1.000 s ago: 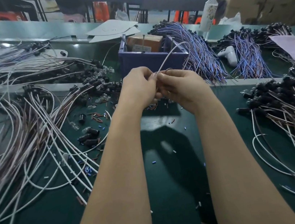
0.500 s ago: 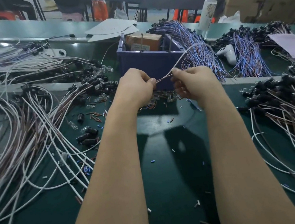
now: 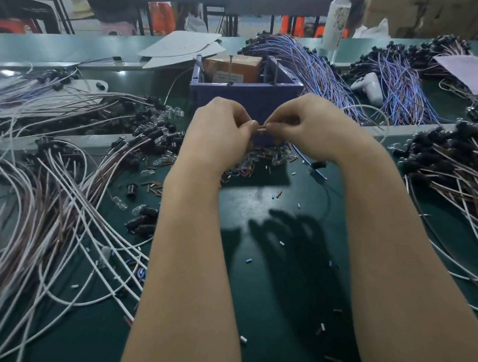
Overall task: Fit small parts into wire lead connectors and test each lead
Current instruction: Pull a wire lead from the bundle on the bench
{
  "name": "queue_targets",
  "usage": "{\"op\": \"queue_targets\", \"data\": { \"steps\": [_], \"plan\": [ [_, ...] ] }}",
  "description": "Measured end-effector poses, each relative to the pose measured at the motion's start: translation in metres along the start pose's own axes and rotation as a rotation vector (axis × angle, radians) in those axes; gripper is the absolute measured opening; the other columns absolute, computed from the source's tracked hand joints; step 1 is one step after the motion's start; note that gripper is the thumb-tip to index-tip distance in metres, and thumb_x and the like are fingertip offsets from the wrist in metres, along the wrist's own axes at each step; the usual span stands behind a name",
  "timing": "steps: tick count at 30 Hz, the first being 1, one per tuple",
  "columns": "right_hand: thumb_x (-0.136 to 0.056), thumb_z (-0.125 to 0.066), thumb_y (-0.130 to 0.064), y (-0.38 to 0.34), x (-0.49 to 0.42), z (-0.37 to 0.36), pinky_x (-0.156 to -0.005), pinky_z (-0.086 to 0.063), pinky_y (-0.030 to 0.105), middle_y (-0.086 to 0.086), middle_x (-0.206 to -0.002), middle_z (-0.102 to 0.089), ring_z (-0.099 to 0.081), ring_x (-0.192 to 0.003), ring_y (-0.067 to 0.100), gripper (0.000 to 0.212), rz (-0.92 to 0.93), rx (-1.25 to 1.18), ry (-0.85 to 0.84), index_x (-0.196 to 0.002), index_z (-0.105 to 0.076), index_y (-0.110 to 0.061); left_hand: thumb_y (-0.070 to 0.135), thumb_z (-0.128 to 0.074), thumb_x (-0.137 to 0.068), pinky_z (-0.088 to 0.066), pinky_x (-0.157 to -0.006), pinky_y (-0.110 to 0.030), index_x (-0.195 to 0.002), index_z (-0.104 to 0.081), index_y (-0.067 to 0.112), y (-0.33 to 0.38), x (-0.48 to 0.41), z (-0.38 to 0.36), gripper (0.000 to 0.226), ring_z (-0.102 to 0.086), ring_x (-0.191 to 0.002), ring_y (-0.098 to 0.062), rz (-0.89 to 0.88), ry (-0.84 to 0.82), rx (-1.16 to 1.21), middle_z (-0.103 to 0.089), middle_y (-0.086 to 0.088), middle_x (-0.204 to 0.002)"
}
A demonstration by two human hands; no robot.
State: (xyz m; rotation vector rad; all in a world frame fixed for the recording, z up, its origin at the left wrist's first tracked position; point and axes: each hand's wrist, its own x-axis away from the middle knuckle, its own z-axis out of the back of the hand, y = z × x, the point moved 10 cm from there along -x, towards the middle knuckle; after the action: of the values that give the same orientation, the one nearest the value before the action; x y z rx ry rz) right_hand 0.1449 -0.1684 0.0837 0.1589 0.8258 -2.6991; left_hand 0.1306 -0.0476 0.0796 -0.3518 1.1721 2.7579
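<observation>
Currently both hands meet just in front of the purple plastic bin [image 3: 248,99] — left hand [image 3: 224,127] and right hand [image 3: 309,123] each pinch one end of a small reddish-brown piece [image 3: 261,128], fingers curled. Thin white wire lead [image 3: 384,117] arcs right of the bin — loose small parts [image 3: 255,166] lie at its base.

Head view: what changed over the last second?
The hands drew apart, then closed in again; the left hand and right hand now pinch a small piece between their fingertips. The white lead no longer arches over the blue bin; it loops low to the right. The wire bundles and bin stayed put.
</observation>
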Motion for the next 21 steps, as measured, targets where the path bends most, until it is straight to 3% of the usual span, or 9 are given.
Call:
{"op": "queue_targets", "data": {
  "steps": [4, 13, 16, 21],
  "plan": [
    [-0.092, -0.059, -0.024, 0.006, 0.0, 0.007, -0.058, -0.037, 0.015, -0.007, -0.074, -0.06, -0.05, -0.066, 0.007, 0.015, -0.004, -0.018, 0.056, -0.098, -0.072, -0.022, 0.025, -0.058, -0.093, -0.037, -0.051, -0.016, -0.081, -0.066, 0.019, -0.005, -0.002, -0.001, 0.016, -0.052, -0.052, 0.0, 0.004, -0.018, 0.019, -0.066, 0.004, -0.065],
    [-0.094, -0.058, -0.026, 0.011, 0.002, 0.004, -0.055, -0.039, 0.012, -0.006, -0.076, -0.062, -0.051, -0.066, 0.008, 0.012, -0.028, -0.073, 0.029, -0.096, -0.07, -0.026, 0.024, -0.057, -0.094, -0.033, -0.04, -0.003, -0.073, -0.064, 0.022, -0.014, -0.002, -0.005, 0.022, -0.048, -0.039, 0.01, 0.071, -0.049, 0.1, -0.065, 0.008, -0.062],
    [-0.094, -0.057, -0.024, 0.024, 0.004, 0.011, -0.046, -0.033, 0.004, -0.011, -0.072, -0.059, -0.047, -0.06, 0.002, 0.014, -0.079, -0.065, 0.065, -0.097, -0.07, -0.024, 0.025, -0.057, -0.094, -0.036, -0.048, -0.01, -0.071, -0.062, 0.02, -0.026, -0.002, 0.003, 0.024, -0.049, -0.042, 0.007, 0.123, -0.023, 0.062, -0.064, 0.007, -0.062],
    [-0.094, -0.056, -0.019, 0.053, 0.014, 0.044, -0.069, -0.043, 0.02, 0.008, -0.091, -0.068, -0.057, -0.079, 0.015, 0.018, -0.196, -0.132, 0.317, -0.104, -0.07, -0.013, 0.022, -0.057, -0.093, -0.043, -0.07, -0.024, -0.067, -0.062, 0.017, -0.057, 0.003, 0.025, 0.027, -0.052, -0.06, -0.013, 0.261, 0.086, 0.058, -0.061, 0.002, -0.063]
  ]
}}
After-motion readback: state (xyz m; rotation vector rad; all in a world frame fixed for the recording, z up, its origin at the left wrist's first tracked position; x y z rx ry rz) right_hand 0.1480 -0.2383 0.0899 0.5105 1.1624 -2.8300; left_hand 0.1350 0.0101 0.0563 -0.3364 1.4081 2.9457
